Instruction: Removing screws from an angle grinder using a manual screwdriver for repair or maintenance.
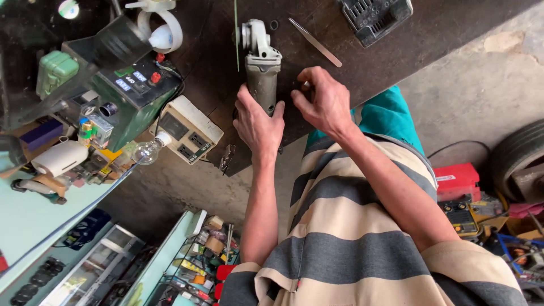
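An angle grinder [260, 62] is laid on the dark workbench [442, 28], just right of a beige socket box [190, 129]. Its body is clasped by the left hand [259, 122]. The right hand [324, 102], just beside the grinder, is pinched closed on a small part too small to be identified. Metal tweezers [315, 42] are lying near the grinder.

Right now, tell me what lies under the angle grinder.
The angle grinder lies on the dark workbench. The left hand grips its rear; the right hand rests beside it. Anything beneath the body is hidden.
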